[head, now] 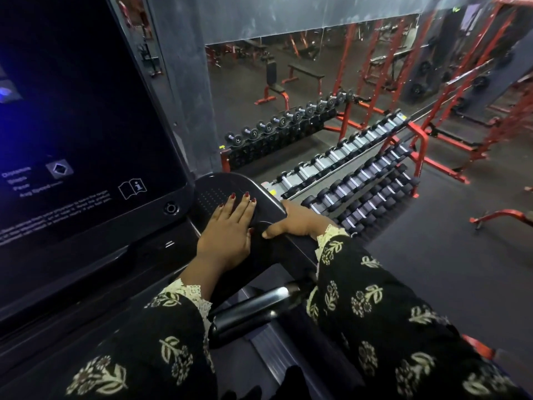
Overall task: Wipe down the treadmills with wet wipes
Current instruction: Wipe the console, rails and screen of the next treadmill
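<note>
The treadmill's dark console screen [86, 111] fills the left of the head view. To its right juts a black side panel [213, 187] with a dotted patch. My left hand [227, 229] lies flat on that panel, fingers straight and pointing away from me. Beside it, my right hand [297, 220] grips the panel's outer right edge, thumb on top and fingers curled over the side out of sight. No wet wipe shows; whether one lies under my left palm is hidden.
A black handlebar [259, 307] runs below my forearms. Beyond the treadmill's right side stands a red dumbbell rack [360, 174] with several dumbbells. Farther back are a bench [305, 72] and red squat racks [432, 111] on dark floor [447, 255].
</note>
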### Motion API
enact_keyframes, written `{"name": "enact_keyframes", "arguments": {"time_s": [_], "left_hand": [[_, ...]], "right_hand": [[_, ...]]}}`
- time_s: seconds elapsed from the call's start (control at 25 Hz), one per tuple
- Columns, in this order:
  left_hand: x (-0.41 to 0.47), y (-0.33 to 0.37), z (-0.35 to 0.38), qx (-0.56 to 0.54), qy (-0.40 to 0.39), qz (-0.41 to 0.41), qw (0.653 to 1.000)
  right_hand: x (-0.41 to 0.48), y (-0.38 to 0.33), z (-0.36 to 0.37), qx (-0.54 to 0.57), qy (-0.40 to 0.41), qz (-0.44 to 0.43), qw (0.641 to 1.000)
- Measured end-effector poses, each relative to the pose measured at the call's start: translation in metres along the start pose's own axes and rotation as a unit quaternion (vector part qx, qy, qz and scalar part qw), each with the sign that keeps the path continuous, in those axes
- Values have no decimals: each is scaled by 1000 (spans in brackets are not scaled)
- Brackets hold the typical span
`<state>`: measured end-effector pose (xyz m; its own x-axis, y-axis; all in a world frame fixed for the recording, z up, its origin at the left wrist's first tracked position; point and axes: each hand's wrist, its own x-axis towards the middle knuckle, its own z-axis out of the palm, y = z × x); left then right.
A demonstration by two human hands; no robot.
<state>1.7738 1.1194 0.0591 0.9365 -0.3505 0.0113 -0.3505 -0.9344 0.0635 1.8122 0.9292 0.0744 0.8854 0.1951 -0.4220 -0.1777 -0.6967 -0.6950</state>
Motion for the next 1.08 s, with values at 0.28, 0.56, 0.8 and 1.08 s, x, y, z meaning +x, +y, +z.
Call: {"name": "enact_keyframes", "arguments": {"time_s": [0.28, 0.56, 0.8, 1.08], "left_hand": [[4, -1, -4, 2, -18, -3, 1000], [5, 0, -3, 0, -12, -7, 1000], [5, 3, -2, 11, -6, -15, 1000], [4, 7, 0, 10, 1, -25, 1000]], "right_hand": [[-18, -11, -5, -156, 12, 97, 983], [-44, -17, 25, -234, 170, 147, 946], [-78, 19, 67, -388, 292, 36, 874], [-102, 25, 4, -121, 74, 117, 983]]}}
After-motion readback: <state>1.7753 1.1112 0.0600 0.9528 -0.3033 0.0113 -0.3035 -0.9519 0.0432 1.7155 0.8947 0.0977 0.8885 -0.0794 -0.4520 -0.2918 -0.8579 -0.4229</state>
